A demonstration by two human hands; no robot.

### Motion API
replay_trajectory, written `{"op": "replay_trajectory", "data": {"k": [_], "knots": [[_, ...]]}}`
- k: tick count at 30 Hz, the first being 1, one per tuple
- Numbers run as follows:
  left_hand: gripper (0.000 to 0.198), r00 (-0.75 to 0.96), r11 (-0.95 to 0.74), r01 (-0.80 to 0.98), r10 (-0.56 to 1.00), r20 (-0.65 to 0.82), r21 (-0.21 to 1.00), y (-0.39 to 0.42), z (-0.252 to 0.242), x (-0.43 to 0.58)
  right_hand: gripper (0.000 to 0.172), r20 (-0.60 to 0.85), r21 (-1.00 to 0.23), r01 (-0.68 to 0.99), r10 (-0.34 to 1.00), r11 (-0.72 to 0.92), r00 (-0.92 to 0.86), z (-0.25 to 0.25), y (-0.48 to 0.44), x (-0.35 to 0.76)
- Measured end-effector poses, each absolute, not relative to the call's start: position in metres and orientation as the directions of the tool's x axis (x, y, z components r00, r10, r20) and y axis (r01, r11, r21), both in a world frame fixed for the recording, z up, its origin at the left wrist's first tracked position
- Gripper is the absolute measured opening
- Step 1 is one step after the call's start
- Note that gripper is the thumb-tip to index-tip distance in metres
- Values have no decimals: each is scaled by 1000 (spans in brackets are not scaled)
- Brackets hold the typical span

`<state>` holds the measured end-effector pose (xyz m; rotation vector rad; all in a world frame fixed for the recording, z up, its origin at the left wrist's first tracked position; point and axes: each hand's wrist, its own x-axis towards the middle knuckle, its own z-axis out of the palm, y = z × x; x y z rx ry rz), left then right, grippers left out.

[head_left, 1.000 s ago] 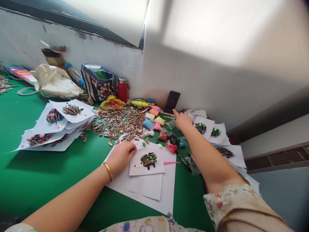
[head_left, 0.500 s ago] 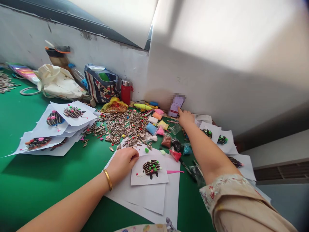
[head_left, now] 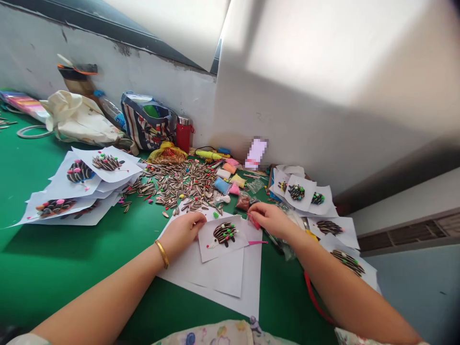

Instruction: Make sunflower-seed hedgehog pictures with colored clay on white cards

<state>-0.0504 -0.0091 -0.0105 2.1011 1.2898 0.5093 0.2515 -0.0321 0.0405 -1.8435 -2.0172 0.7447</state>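
Note:
A white card (head_left: 206, 253) bears a hedgehog (head_left: 224, 234) of striped sunflower seeds with green, pink and white dots. It lies slightly turned on larger white sheets (head_left: 230, 280). My left hand (head_left: 183, 231), with a gold bangle at the wrist, is closed at the card's left edge, thumb and finger pinching there. My right hand (head_left: 271, 219) is just right of the card, its fingers drawn together over a red clay packet (head_left: 253, 221); what they hold, if anything, is hidden. A pink stick tool (head_left: 257, 242) lies beside the card.
Sunflower seeds (head_left: 183, 184) are heaped behind the sheets, beside bags of coloured clay (head_left: 222, 185). Finished hedgehog pictures are stacked at left (head_left: 104, 167) and spread at right (head_left: 328, 227). A phone (head_left: 256, 153) leans on the wall. A red bottle (head_left: 183, 136) and striped bag (head_left: 147, 122) stand behind.
My right hand has come back from the phone to beside the card. The card has turned a little, its right side swinging away from me. My left hand stays at its left edge.

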Motion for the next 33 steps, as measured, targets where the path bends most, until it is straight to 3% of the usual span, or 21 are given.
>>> {"op": "replay_trajectory", "data": {"k": [9, 17, 22, 28, 33], "knots": [[22, 429, -78, 553, 880, -204, 829, -5, -8, -53, 27, -250, -727, 656, 968, -201, 21, 8, -85, 261], [27, 477, 83, 388, 834, -277, 918, 0, -11, -54, 45, -388, -905, 209, 920, -371, -48, 3, -94, 236], [33, 513, 151, 269, 813, -274, 951, -3, -11, -55, 37, -458, -885, -19, 878, -465, -142, 3, -98, 222], [46, 454, 151, 99, 873, -180, 984, -9, 6, -53, 31, -452, -860, -273, 892, -430, 18, 5, -99, 232], [46, 458, 108, 125, 876, -154, 986, -8, 4, -53, 24, -317, -890, -426, 893, -163, 320, 9, -91, 278]]}}
